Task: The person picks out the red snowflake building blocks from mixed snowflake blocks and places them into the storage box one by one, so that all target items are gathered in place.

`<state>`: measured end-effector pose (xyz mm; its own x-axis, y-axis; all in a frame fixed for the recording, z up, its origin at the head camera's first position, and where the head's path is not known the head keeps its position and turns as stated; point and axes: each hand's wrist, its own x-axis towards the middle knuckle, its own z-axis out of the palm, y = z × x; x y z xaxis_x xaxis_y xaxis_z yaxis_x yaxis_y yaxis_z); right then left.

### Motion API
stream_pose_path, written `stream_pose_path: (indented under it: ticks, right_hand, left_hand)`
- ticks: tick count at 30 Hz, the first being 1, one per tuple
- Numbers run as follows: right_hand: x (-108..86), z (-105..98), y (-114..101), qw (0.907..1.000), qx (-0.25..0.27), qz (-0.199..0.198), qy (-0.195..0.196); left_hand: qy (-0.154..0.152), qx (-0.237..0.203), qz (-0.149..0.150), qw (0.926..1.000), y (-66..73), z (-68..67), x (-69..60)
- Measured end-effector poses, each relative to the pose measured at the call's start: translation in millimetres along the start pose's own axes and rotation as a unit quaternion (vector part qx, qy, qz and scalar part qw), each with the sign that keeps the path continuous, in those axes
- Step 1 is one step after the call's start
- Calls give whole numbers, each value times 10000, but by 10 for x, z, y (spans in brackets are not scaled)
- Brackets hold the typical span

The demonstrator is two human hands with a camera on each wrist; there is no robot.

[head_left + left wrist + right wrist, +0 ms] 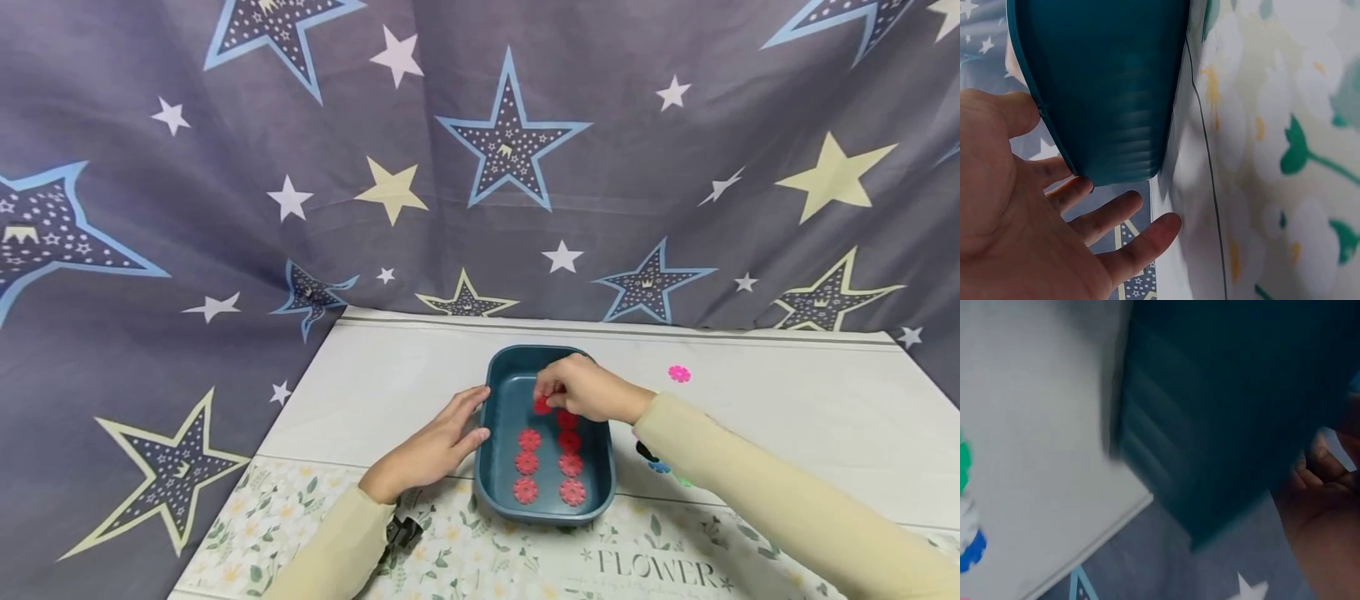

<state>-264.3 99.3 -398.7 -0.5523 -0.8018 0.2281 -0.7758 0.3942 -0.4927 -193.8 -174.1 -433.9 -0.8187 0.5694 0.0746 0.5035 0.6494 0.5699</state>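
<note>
A dark teal rectangular tray (pixel 547 483) sits on the table with two columns of red flower-shaped discs (pixel 570 464) lying inside. My right hand (pixel 588 390) is over the far part of the tray and pinches a red flower-shaped disc (pixel 542 406) at the top of the left column. The fingers of my left hand (pixel 433 443) are extended and touch the tray's left side; the left wrist view shows the thumb and fingertips along the rim. In the right wrist view, the blurred tray wall hides the fingertips and the disc.
A pink flower-shaped disc (pixel 679 373) lies on the white table, right of the tray. Blue (pixel 659 467), green (pixel 684 482) and other discs lie partly behind my right sleeve. A floral mat (pixel 465 558) covers the near table. Behind hangs a grey star-patterned curtain (pixel 622 200).
</note>
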Motion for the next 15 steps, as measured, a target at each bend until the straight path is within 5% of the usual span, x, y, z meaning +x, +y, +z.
stream_pose_path:
  ticks: [7, 15]
  right_hand:
    - [228, 176, 120, 9984, 131, 231, -500]
    - [258, 273, 126, 9929, -11, 891, -783]
  left_hand:
    - [-69, -21, -79, 9999, 5, -6, 1]
    - [-97, -21, -85, 9999, 12, -12, -4]
